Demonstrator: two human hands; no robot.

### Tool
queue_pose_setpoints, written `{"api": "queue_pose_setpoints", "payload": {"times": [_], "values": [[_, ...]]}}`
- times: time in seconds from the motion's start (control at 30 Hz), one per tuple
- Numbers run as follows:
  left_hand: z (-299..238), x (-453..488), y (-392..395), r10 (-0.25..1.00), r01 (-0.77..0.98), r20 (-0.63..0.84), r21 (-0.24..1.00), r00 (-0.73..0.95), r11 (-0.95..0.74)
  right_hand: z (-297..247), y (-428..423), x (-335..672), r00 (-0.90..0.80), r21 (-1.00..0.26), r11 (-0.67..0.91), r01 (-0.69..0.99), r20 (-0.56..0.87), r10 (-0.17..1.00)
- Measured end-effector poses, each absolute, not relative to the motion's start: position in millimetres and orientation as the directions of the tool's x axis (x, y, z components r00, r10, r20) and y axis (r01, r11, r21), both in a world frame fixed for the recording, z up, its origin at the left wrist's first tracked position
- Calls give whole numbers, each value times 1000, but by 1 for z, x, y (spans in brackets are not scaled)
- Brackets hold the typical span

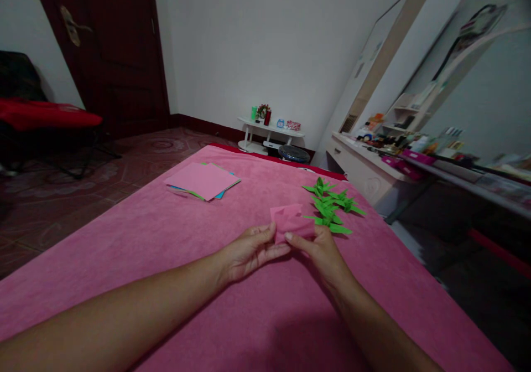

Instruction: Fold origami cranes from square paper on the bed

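Observation:
A piece of pink origami paper (292, 223), creased and partly folded, is held up between both hands a little above the pink bedspread. My left hand (255, 250) grips its left edge, thumb in front and fingers beneath. At the paper's lower right, my right hand (317, 247) pinches it with the thumb across the front; the other fingers are mostly hidden behind. Just beyond my right hand lie several folded green paper pieces (326, 206) with pointed tips. To the far left rests a stack of coloured paper sheets (203, 181), pink on top with green and blue edges showing.
The pink bedspread (166, 261) spreads under everything. Past its far edge stands a low white shelf (271, 127) with small items. On the right is a dressing table (369, 164) crowded with bottles and boxes. A red folding chair (50, 114) and a dark door (112, 45) are at left.

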State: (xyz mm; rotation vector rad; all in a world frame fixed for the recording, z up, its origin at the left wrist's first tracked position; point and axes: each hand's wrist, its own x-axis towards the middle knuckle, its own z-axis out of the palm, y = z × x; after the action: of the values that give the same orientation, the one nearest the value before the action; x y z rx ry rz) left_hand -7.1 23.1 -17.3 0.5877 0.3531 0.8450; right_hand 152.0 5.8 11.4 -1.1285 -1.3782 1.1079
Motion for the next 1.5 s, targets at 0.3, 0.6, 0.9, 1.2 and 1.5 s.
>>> {"api": "queue_pose_setpoints", "payload": {"times": [0.3, 0.6, 0.9, 1.2, 1.5], "values": [[-17, -9, 23, 768, -594, -83, 584, 635, 554, 11, 7, 153, -85, -986, 146, 75, 140, 986], [-16, -7, 22, 779, -578, -89, 619, 621, 532, 10, 5, 153, -151, -978, 171, 122, 152, 977], [-14, -7, 20, 771, -560, -99, 629, 629, 539, 16, 5, 150, -176, -941, 269, 203, 235, 956], [-19, -6, 20, 790, -559, -99, 655, 605, 509, 11, 6, 150, -191, -941, 274, 198, 237, 952], [-19, -9, 21, 782, -599, -30, 624, 623, 501, 17, -1, 148, -119, -875, 326, 358, 304, 945]]}}
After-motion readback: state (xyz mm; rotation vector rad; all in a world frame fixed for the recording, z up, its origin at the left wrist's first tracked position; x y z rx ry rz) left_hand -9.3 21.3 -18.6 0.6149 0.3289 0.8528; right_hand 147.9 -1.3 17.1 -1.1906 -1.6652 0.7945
